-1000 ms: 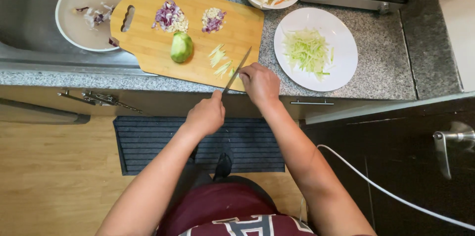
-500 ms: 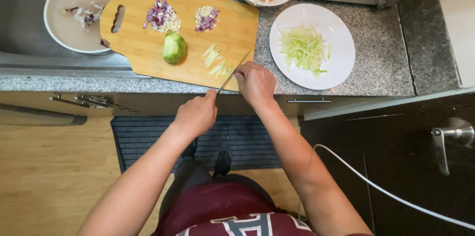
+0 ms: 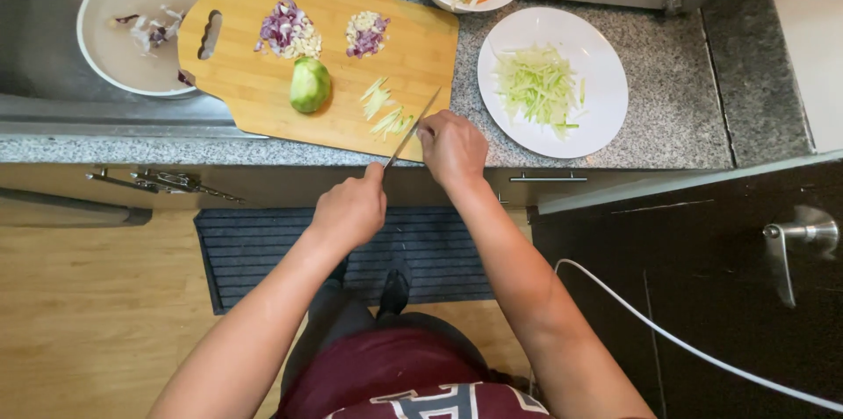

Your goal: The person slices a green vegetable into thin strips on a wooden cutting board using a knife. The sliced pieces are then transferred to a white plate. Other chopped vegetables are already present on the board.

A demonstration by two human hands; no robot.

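The left hand [image 3: 351,208] is curled tight on a slim steel knife [image 3: 413,129] while the right hand's [image 3: 452,148] bunched fingers touch pale strips [image 3: 385,111] on the wooden board [image 3: 255,85].

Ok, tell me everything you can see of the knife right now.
The knife has a thin, pale metallic blade lying slantwise over the near edge of the wooden cutting board. Its tip points up and right, toward the far side. The left hand grips the handle, which is hidden inside the fist. The right hand touches the blade near its tip. Pale green strips lie just left of the blade.
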